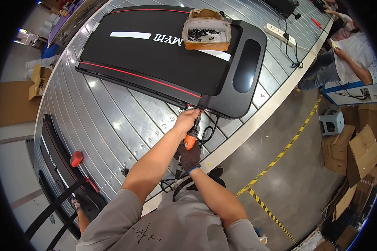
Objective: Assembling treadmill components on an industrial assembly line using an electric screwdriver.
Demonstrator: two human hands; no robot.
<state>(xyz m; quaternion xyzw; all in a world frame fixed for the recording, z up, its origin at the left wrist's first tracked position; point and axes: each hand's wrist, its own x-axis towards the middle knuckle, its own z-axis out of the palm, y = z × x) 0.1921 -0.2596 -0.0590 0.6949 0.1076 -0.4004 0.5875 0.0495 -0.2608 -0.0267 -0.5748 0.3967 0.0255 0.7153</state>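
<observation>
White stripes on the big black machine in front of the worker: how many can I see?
2: the left stripe lies uncovered; the right stripe is partly covered by the box, which may hide more.

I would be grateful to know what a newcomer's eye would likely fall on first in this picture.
Probably the large black treadmill lying across the shiny metal table, with an open box of small black parts on top. Next comes the orange drill, held in the gloved right hand at the treadmill's near edge, with the bare left hand by its front end. Yellow-and-black tape stripes the floor to the right.
</observation>
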